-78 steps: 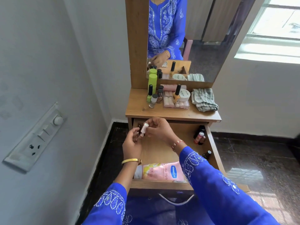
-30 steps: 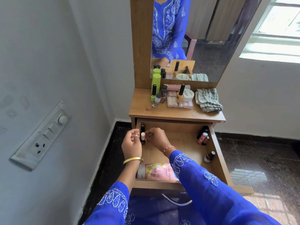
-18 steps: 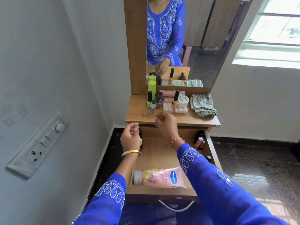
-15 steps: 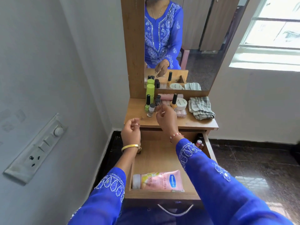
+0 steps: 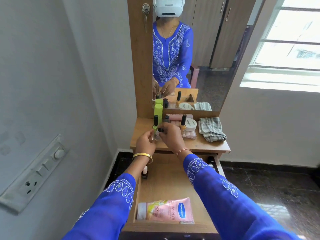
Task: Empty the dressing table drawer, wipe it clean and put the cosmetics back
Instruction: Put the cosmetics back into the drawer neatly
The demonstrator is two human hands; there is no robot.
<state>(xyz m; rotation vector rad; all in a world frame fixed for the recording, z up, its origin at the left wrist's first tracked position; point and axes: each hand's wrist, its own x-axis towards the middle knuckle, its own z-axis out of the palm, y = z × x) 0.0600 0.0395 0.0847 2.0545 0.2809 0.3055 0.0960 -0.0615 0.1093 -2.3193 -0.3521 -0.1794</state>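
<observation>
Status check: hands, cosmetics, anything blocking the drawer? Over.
Left hand and right hand both pinching a small black-capped bottle over the tabletop. Pink tube lying in the open drawer. Nothing blocking.

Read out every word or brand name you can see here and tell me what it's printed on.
"Vaseline", in a blue oval on the pink tube lying in the drawer.
"Gluta-Hya" and "10X", on the same tube.
White jar on the dressing table top: dark lid lettering, too blurred to read.
Small bottles: labels too small.

Embroidered blue sleeves [image 5: 223,193] (gold bangle [image 5: 142,157])
</observation>
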